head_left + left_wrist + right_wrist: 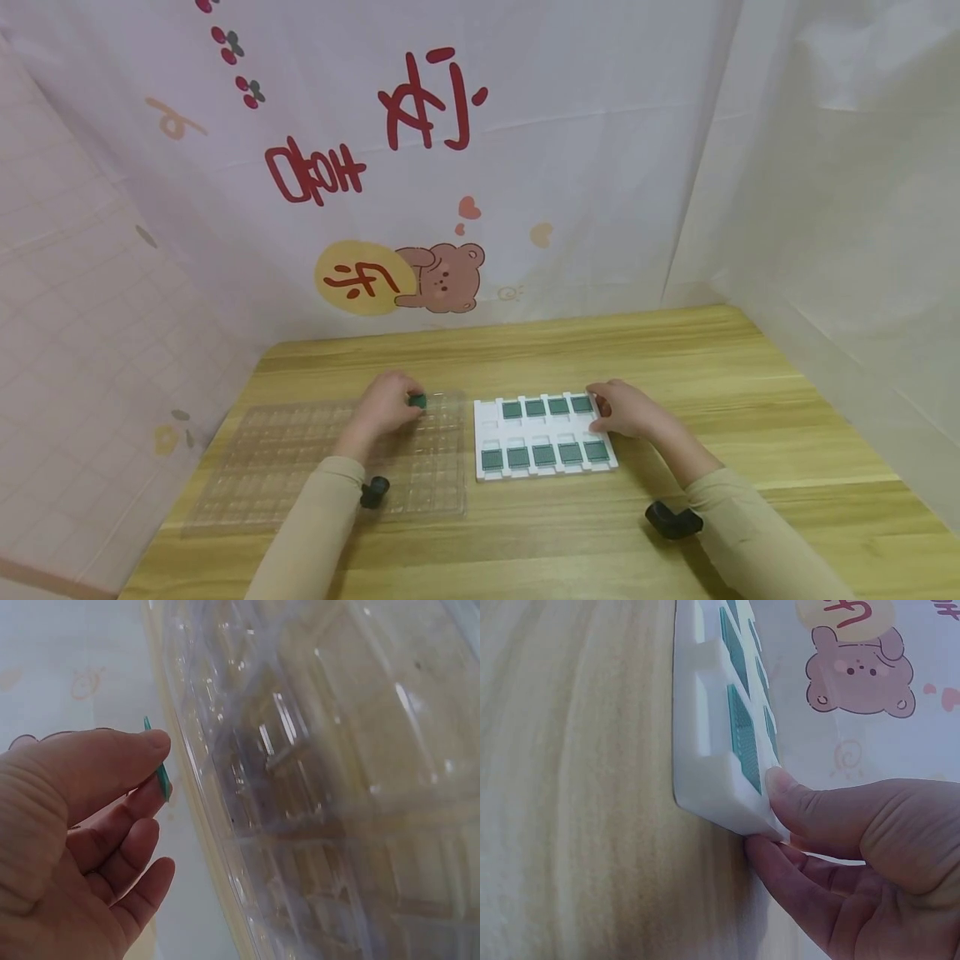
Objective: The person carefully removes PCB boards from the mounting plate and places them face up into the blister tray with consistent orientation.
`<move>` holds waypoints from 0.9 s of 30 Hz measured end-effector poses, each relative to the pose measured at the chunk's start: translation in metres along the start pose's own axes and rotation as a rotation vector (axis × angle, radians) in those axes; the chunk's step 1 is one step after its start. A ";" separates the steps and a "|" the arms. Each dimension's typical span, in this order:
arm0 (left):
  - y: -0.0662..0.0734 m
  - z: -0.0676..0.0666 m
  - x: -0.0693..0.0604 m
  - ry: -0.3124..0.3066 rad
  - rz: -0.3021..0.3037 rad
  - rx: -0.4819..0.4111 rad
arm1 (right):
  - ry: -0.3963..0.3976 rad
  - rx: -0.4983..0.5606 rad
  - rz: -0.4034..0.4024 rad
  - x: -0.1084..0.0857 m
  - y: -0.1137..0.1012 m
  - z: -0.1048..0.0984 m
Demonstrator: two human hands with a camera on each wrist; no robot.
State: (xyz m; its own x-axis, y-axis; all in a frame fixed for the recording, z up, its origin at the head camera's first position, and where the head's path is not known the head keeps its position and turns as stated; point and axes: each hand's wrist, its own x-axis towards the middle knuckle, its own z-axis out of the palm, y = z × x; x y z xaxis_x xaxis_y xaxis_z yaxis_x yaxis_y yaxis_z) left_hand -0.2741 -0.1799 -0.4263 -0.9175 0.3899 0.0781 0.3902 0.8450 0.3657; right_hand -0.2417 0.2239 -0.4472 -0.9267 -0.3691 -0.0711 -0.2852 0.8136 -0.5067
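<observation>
Between thumb and fingertip, my left hand (pixel 387 405) pinches a small green circuit board (pixel 417 402), seen edge-on in the left wrist view. The board is over the back right part of a clear plastic tray (pixel 247 467) with many compartments. To the right lies a white tray (pixel 536 427) carrying two rows of green boards (pixel 543 455); the back row's leftmost slot holds none. At that tray's right end, my right hand (pixel 628 410) grips the edge, its thumb on the top and fingers at the side in the right wrist view.
Both trays lie on a wood-grain table (pixel 555 533), with a narrow gap between them. A white printed curtain (pixel 585 167) hangs behind the table and along its sides. Black wrist-worn devices (pixel 672 522) sit at both sleeves.
</observation>
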 end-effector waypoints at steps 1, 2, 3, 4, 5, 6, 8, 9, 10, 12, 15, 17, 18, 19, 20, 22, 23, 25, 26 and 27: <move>-0.002 0.000 0.000 0.001 -0.004 0.003 | 0.000 0.004 0.002 0.000 0.000 0.000; -0.003 0.000 -0.001 0.002 -0.010 0.001 | -0.001 0.008 0.003 0.000 0.000 0.000; -0.004 -0.001 -0.001 0.002 -0.018 -0.002 | -0.002 0.012 0.004 0.000 -0.001 0.000; -0.005 -0.001 -0.001 0.000 -0.025 -0.005 | -0.003 0.013 0.005 -0.001 -0.001 0.001; -0.006 -0.002 -0.001 -0.001 -0.029 -0.009 | -0.003 0.015 0.005 -0.001 -0.001 0.001; -0.006 -0.003 -0.001 -0.002 -0.032 -0.010 | -0.002 0.017 0.005 -0.001 -0.001 0.000; -0.008 -0.005 -0.001 -0.005 -0.036 -0.013 | -0.001 0.016 0.003 -0.001 -0.002 0.000; -0.009 -0.005 -0.001 -0.009 -0.034 -0.008 | 0.000 0.015 0.002 -0.002 -0.002 0.000; -0.010 -0.005 -0.001 -0.011 -0.031 -0.002 | 0.001 0.015 0.002 -0.002 -0.002 0.000; -0.011 -0.005 -0.001 -0.013 -0.026 0.015 | 0.001 0.013 -0.001 -0.001 -0.002 0.000; -0.013 -0.005 0.000 -0.023 -0.024 0.042 | 0.003 0.011 -0.004 -0.001 -0.001 -0.001; -0.014 -0.005 0.000 -0.032 -0.021 0.061 | 0.003 0.009 0.001 0.000 -0.001 0.000; -0.014 -0.005 0.000 -0.036 -0.020 0.068 | 0.002 0.009 0.002 0.000 -0.001 0.000; -0.014 -0.005 0.000 -0.039 -0.019 0.077 | 0.001 0.009 0.005 0.000 -0.001 0.000; -0.014 -0.005 0.000 -0.043 -0.020 0.084 | 0.001 0.009 0.005 0.000 0.000 0.000; -0.013 -0.005 0.000 -0.051 -0.019 0.097 | -0.001 0.010 0.010 0.000 0.000 0.000; -0.013 -0.006 -0.001 -0.055 -0.023 0.100 | -0.001 0.011 0.010 0.000 -0.001 0.000; -0.013 -0.006 -0.001 -0.060 -0.039 0.097 | -0.001 0.015 0.012 -0.001 -0.001 0.000; -0.013 -0.006 -0.001 -0.062 -0.042 0.099 | 0.000 0.016 0.012 -0.001 -0.001 -0.001; -0.012 -0.006 -0.001 -0.064 -0.045 0.100 | 0.000 0.017 0.014 -0.001 -0.002 0.000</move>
State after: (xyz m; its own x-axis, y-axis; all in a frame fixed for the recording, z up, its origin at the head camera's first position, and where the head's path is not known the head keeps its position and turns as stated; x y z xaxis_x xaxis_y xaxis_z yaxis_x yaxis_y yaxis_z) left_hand -0.2786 -0.1929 -0.4250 -0.9286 0.3711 0.0032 0.3578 0.8930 0.2731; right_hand -0.2405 0.2231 -0.4459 -0.9303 -0.3583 -0.0783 -0.2685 0.8109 -0.5200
